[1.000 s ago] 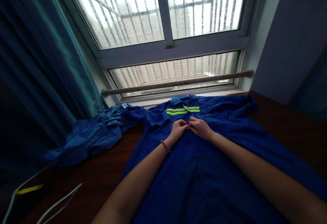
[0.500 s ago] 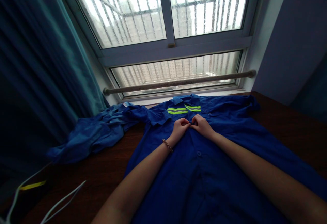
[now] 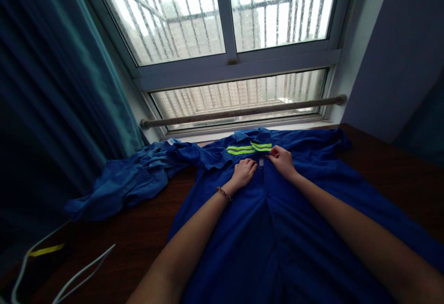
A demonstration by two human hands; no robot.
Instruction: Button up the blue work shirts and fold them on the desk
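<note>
A blue work shirt with yellow-green reflective stripes near the collar lies spread on a dark wooden table. My left hand rests curled on the shirt's left front edge just below the stripes, with a bead bracelet on its wrist. My right hand pinches the right front edge close to the collar. A small gap shows between the two front edges where my hands meet.
A second crumpled blue garment lies at the table's back left. White cables and a yellow strip sit at the front left. A teal curtain hangs left; a barred window stands behind the table.
My hands were pressed together over the shirt's placket. Now my right hand has moved up toward the collar and the hands have come slightly apart.
</note>
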